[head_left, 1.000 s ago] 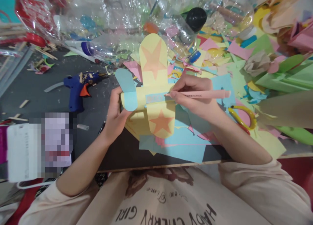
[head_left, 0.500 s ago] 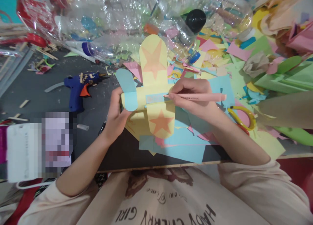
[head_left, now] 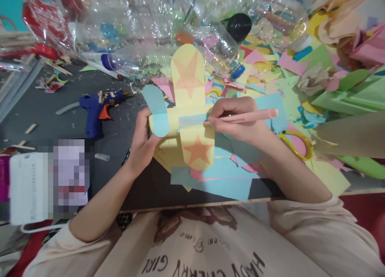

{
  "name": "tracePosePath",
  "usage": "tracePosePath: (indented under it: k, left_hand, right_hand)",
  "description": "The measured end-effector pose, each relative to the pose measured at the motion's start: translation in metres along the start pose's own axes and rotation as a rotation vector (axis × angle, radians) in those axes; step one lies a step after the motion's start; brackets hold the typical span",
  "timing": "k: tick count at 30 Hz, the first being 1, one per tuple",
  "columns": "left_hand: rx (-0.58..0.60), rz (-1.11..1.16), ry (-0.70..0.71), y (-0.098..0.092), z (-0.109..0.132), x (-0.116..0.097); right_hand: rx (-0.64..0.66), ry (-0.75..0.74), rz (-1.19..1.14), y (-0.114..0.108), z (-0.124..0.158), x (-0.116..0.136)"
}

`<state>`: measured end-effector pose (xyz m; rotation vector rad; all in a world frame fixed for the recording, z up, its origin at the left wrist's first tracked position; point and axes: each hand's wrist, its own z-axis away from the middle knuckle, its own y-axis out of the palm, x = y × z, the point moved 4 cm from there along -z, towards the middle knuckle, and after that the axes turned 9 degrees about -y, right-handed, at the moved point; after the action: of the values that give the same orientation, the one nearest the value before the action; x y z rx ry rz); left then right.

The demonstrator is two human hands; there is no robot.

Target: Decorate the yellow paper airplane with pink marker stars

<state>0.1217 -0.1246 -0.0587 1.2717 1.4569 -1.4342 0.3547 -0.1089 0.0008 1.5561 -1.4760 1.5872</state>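
Note:
A yellow paper airplane model [head_left: 188, 98] lies in front of me, its two rounded wings each marked with an orange star. Light blue tail pieces [head_left: 161, 124] sit at its left end, where my left hand [head_left: 143, 138] grips the body between thumb and fingers. In my right hand [head_left: 236, 116] a pink marker [head_left: 255, 115] is pinched, its tip at the right part of a blue strip [head_left: 191, 120] on the body. Faint orange-pink marks show on that strip. My right hand hides the plane's right end.
A blue glue gun [head_left: 94, 112] lies to the left, near a white box-like device [head_left: 27, 188]. Clear plastic bottles [head_left: 135, 60] pile up at the back. Yellow-handled scissors [head_left: 297, 144] and coloured paper scraps [head_left: 258, 60] lie to the right. The table edge [head_left: 192, 205] runs close to my body.
The marker's tip has shifted slightly right and down along the blue strip, and its back end has tilted up. My left hand keeps its hold on the plane.

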Motion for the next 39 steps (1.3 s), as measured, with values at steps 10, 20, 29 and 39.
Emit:
tracePosePath:
  k: [10,20,29,39]
  left_hand:
    - [-0.008,-0.011,-0.02,-0.0005,0.0,0.0035]
    - [0.01,-0.001,0.037,-0.0008,-0.0022,-0.0009]
    - [0.007,-0.001,-0.022,-0.0025,0.0005,0.0063]
    - [0.006,-0.016,-0.06,-0.0008,0.0006,-0.0022]
  right_hand:
    - [-0.135,-0.01,0.027,-0.0013,0.0017,-0.0032]
    - [-0.136,-0.034,0.133,-0.0005,0.0038,-0.001]
    - [-0.053,-0.025,0.08,-0.0001,0.0023,-0.0012]
    - [-0.043,-0.002,0.002,0.0018,0.0027,0.0011]
